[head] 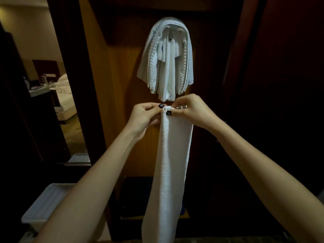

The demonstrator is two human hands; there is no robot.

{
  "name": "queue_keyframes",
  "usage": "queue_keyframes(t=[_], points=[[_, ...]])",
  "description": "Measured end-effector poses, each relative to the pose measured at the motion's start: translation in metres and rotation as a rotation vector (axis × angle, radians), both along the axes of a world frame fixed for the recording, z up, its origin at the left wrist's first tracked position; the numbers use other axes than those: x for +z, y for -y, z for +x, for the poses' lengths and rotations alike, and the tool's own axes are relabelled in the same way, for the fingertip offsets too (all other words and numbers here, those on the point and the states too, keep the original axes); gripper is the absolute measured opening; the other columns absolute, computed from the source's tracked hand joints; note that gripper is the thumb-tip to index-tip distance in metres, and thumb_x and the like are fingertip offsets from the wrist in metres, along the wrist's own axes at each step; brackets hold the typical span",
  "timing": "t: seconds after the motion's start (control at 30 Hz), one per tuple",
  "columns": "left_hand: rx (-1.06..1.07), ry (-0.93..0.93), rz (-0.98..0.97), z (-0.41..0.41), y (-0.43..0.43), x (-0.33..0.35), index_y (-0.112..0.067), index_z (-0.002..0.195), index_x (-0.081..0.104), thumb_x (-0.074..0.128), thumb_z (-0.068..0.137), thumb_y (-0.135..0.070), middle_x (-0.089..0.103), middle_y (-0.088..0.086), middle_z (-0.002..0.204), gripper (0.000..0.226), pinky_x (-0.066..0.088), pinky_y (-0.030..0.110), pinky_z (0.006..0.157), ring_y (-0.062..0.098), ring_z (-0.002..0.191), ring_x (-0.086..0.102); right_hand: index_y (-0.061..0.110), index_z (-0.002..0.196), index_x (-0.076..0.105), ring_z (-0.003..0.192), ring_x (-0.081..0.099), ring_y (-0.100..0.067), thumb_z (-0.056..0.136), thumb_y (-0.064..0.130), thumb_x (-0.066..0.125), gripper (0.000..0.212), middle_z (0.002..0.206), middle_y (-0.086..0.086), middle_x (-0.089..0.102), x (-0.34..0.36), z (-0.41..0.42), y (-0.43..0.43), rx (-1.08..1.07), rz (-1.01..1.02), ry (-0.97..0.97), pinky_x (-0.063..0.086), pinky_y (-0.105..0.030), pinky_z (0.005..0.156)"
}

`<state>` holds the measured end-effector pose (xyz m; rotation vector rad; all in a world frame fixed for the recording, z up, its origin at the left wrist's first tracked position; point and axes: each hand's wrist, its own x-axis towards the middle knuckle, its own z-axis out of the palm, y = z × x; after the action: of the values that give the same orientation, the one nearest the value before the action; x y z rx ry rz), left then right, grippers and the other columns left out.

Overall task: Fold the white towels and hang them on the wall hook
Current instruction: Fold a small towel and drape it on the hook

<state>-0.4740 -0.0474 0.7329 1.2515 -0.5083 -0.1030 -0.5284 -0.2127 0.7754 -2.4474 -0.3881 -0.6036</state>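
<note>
The white towel (172, 163) hangs as a long narrow strip in front of the wooden panel (119, 88), already doubled lengthwise, with its top edge held just below the hung towels (166, 57). The left hand (145, 117) pinches the top left corner between thumb and curled fingers. The right hand (192, 111) grips the same top edge just beside it, thumb on the near face, so both hands are closed on the cloth and almost touch. The step in hand looks like squaring up the layers at the top before the next fold. To do it well, line up the hems corner to corner while the strip hangs free, since its weight pulls the sides straight. The left side looks slightly rolled and should be flattened. Then bring the bottom end up to halve the length without letting the pinched corners slip. The wall hook (170, 37) is mostly buried under the hung towels, and in this dim light I cannot tell how much of it is free. The new towel should go on over the middle of its fold, lifted high enough not to drag the others off. A pale plastic bin (47, 204) sits at lower left.
</note>
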Motion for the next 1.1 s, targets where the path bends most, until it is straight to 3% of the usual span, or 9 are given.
queue_keyframes(t=[0.13, 0.23, 0.4, 0.57, 0.63, 0.77, 0.9, 0.97, 1.1], points=[[-0.052, 0.019, -0.055, 0.0, -0.002, -0.002, -0.007, 0.095, 0.073, 0.061, 0.09, -0.007, 0.073, 0.009, 0.086, 0.013, 0.054, 0.017, 0.063, 0.01, 0.075, 0.07, 0.012, 0.074, 0.071, 0.062, 0.052, 0.004, 0.082, 0.031, 0.076, 0.021, 0.066, 0.004, 0.062, -0.003, 0.001, -0.003, -0.036, 0.046, 0.067, 0.036, -0.014, 0.056], [-0.165, 0.074, -0.118, 0.0, -0.003, -0.005, -0.013, 0.105, 0.072, 0.064, 0.085, -0.001, 0.074, 0.006, 0.096, 0.024, 0.05, 0.011, 0.064, 0.004, 0.083, 0.069, 0.012, 0.073, 0.07, 0.061, 0.051, -0.003, 0.082, 0.028, 0.077, 0.019, 0.064, 0.005, 0.059, -0.003, 0.005, -0.002, -0.089, 0.059, 0.133, 0.034, -0.015, 0.053], [0.029, 0.225, -0.025, 0.001, 0.003, -0.008, -0.02, 0.104, 0.071, 0.07, 0.078, 0.005, 0.075, 0.0, 0.098, 0.036, 0.051, 0.016, 0.078, 0.01, 0.098, 0.068, 0.014, 0.073, 0.069, 0.06, 0.052, 0.008, 0.083, 0.029, 0.075, 0.02, 0.061, 0.012, 0.055, 0.001, 0.004, -0.004, -0.053, 0.039, 0.153, 0.036, -0.009, 0.055], [0.104, 0.184, -0.09, 0.008, -0.005, 0.003, -0.02, 0.095, 0.07, 0.066, 0.075, 0.015, 0.071, 0.005, 0.094, 0.04, 0.053, 0.021, 0.074, 0.018, 0.095, 0.065, 0.004, 0.075, 0.06, 0.062, 0.053, -0.018, 0.083, 0.05, 0.067, 0.048, 0.071, -0.006, 0.059, 0.008, -0.001, 0.025, -0.109, -0.135, 0.046, 0.038, -0.035, 0.057], [0.143, 0.243, -0.053, 0.01, -0.008, 0.009, -0.02, 0.093, 0.062, 0.064, 0.076, 0.016, 0.066, 0.008, 0.092, 0.04, 0.053, 0.022, 0.071, 0.016, 0.091, 0.064, 0.002, 0.072, 0.051, 0.054, 0.04, -0.015, 0.083, 0.047, 0.069, 0.05, 0.065, -0.004, 0.05, 0.01, -0.003, 0.036, -0.087, -0.137, -0.036, 0.032, -0.032, 0.053], [0.206, 0.544, 0.137, 0.006, -0.003, 0.02, -0.014, 0.081, 0.062, 0.052, 0.076, 0.024, 0.062, -0.001, 0.083, 0.039, 0.05, 0.016, 0.074, -0.003, 0.078, 0.06, 0.004, 0.068, 0.048, 0.055, 0.034, -0.006, 0.082, 0.033, 0.076, 0.042, 0.065, -0.003, 0.042, 0.019, 0.0, 0.035, -0.046, -0.009, -0.057, 0.027, -0.029, 0.055], [0.293, 0.679, 0.132, 0.006, 0.001, 0.032, -0.012, 0.092, 0.069, 0.038, 0.065, 0.028, 0.064, 0.002, 0.091, 0.058, 0.048, 0.019, 0.085, 0.004, 0.092, 0.06, -0.018, 0.089, 0.054, 0.079, 0.057, -0.045, 0.081, 0.02, 0.077, 0.045, 0.089, -0.033, 0.06, 0.027, 0.007, 0.031, 0.03, 0.222, 0.027, 0.047, -0.053, 0.072], [0.307, 0.686, 0.15, 0.007, 0.004, 0.036, -0.011, 0.096, 0.07, 0.037, 0.07, 0.027, 0.063, 0.0, 0.093, 0.056, 0.047, 0.021, 0.087, 0.008, 0.094, 0.059, -0.021, 0.094, 0.052, 0.092, 0.058, -0.052, 0.082, 0.019, 0.077, 0.049, 0.101, -0.042, 0.056, 0.03, 0.009, 0.029, 0.047, 0.291, 0.075, 0.049, -0.06, 0.081], [0.252, 0.65, 0.202, 0.004, 0.007, 0.041, -0.015, 0.104, 0.068, 0.043, 0.086, 0.016, 0.057, 0.006, 0.105, 0.043, 0.046, 0.016, 0.089, 0.007, 0.1, 0.055, -0.006, 0.076, 0.047, 0.073, 0.05, -0.025, 0.081, 0.013, 0.077, 0.036, 0.08, -0.025, 0.054, 0.036, 0.013, 0.027, 0.056, 0.393, 0.145, 0.042, -0.041, 0.065]])
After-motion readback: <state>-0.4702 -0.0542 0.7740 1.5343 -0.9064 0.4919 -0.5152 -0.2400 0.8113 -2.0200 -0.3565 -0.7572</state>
